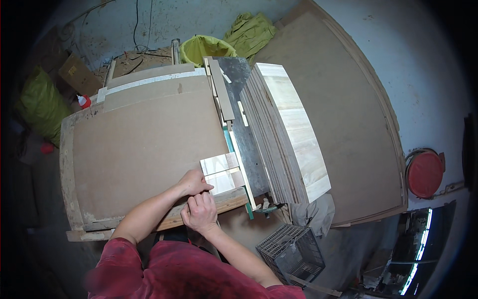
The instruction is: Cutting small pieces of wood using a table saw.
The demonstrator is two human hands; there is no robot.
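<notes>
1. Two bare hands are close together at the near edge of the broad, brown, board-topped worktop [144,139]: the left hand [195,183] and, just nearer the body, the right hand [200,212].
2. The left hand's fingers are bent, their tips by the near left corner of the pale, rectangular wooden pieces [219,183]; whether they pinch anything, I cannot tell.
3. The right hand's fingers are curled toward the palm; what lies inside them, if anything, is hidden.
4. The wooden pieces lie side by side at the worktop's near right corner, beside a long, thin, pale wooden strip [243,172].
5. Right of the strip are a flat, dark surface [255,172] and a stack of pale-faced wooden boards [301,139].
6. A dark grey, slatted plastic crate [281,243] sits lower right.
</notes>
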